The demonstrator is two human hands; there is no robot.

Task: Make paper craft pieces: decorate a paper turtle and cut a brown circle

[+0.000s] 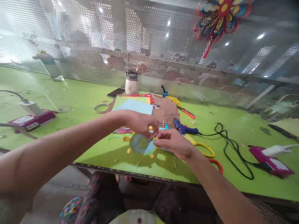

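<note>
Over my counter, my left hand and right hand meet, fingers bent, at the right side of the turtle, near the front edge; whether either grips, I can't tell; pressing carelessly could crease its feet.

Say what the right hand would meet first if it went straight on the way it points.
Most likely the left hand, just ahead of the right hand; the turtle-shaped craft lies close to that line too, and the depth there is hard to judge.
</note>
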